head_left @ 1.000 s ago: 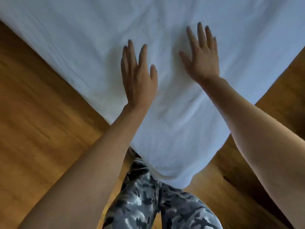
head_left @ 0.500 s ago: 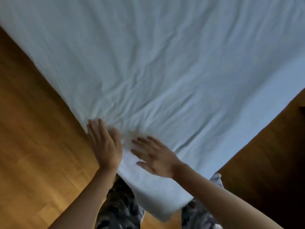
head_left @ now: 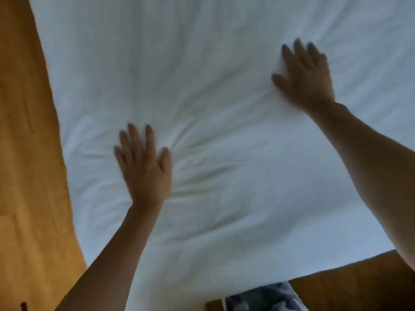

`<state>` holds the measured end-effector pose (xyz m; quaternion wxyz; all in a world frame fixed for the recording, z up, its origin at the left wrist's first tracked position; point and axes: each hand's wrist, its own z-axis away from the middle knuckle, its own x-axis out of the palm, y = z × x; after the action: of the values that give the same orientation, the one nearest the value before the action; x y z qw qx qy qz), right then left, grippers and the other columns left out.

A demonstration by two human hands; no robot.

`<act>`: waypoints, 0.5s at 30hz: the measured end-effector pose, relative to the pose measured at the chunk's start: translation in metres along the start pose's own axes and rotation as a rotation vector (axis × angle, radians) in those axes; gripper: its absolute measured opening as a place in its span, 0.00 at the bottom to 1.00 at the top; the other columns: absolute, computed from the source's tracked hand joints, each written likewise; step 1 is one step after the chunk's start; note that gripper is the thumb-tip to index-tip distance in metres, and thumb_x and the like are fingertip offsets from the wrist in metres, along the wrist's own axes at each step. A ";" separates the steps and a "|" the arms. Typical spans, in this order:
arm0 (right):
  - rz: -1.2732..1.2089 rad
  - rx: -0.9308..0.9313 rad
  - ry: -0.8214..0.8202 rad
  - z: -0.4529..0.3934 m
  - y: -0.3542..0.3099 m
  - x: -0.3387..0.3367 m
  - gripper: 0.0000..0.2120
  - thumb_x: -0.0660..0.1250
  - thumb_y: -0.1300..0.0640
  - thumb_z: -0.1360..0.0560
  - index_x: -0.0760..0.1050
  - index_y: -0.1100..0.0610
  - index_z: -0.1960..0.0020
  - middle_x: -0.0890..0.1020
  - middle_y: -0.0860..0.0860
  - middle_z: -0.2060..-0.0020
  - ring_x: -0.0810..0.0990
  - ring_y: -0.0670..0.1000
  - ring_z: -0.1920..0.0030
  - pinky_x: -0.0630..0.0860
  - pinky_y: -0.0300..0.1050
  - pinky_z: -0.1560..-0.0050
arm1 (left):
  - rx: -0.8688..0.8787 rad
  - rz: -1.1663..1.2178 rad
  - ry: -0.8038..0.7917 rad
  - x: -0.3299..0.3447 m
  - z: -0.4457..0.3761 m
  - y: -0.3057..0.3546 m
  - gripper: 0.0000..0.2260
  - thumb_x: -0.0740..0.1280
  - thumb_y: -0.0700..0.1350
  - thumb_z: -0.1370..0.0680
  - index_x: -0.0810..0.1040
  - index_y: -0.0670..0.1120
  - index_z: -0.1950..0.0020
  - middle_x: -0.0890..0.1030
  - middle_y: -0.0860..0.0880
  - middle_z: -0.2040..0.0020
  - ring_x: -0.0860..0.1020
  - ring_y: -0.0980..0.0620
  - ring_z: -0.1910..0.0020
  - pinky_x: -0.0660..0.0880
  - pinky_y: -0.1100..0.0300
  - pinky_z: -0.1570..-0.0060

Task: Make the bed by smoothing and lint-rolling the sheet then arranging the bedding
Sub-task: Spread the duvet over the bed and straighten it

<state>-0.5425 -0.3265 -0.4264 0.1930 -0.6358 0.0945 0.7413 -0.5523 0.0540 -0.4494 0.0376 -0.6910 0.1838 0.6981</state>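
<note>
A big white cloth sheet [head_left: 224,86] covers the bed. Both hands lie flat on it with the fingers straight. The left hand [head_left: 143,169] presses near the bed's left edge, and folds in the sheet spread out from it. The right hand [head_left: 305,79] presses farther up and looks blurry. A brown wooden floor [head_left: 29,176] shows along the left edge and past the near edge. Grey patterned trousers [head_left: 262,297] show at the near edge.

half a second earlier both hands lay close together near the corner of the sheet [head_left: 224,63]. since then the left hand [head_left: 143,167] slid up onto the sheet's flat top, fingers straight, creases fanning from its thumb side. the right hand [head_left: 305,79] swept far out to the right and further up, palm down, well apart from the left.
</note>
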 end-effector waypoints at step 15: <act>-0.297 -1.186 -0.296 0.328 -0.256 0.078 0.22 0.62 0.47 0.23 0.74 0.56 0.33 0.72 0.55 0.30 0.66 0.55 0.29 0.53 0.52 0.26 | -0.828 0.235 -0.041 -0.065 0.222 -0.075 0.24 0.52 0.49 0.19 0.68 0.37 0.28 0.68 0.35 0.28 0.67 0.33 0.30 0.68 0.38 0.36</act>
<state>-0.7446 0.0455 -0.4185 -0.0804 -0.5317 -0.4499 0.7131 -0.7376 0.2050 -0.4056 -0.3191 -0.6081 -0.0352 0.7261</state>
